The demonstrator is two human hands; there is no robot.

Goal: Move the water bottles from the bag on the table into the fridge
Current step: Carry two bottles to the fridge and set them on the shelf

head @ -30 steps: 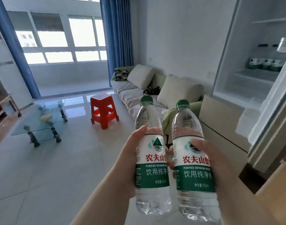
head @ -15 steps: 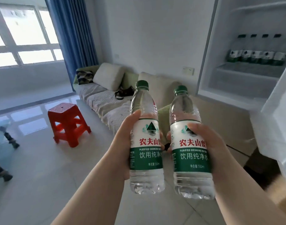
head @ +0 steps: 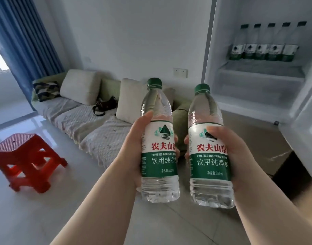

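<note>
I carry two clear water bottles with green caps and green-and-white labels, both upright in front of me. My left hand [head: 134, 149] grips the left bottle [head: 159, 163] around its label. My right hand [head: 234, 156] grips the right bottle [head: 211, 167] the same way. The open white fridge [head: 257, 89] stands at the upper right. Several like bottles [head: 263, 50] stand in a row at the back of its shelf. The bag and the table are out of view.
The fridge door [head: 305, 135] stands open along the right edge. A sofa [head: 91, 121] with cushions and a dark handbag [head: 104, 105] runs along the far wall. A red plastic stool [head: 26, 160] stands on the tiled floor at left. Blue curtains [head: 26, 38] hang at upper left.
The view has swung right and closer to the fridge, whose shelf of bottles now shows in full. Stool and sofa slid left. Both hands still hold their bottles.
</note>
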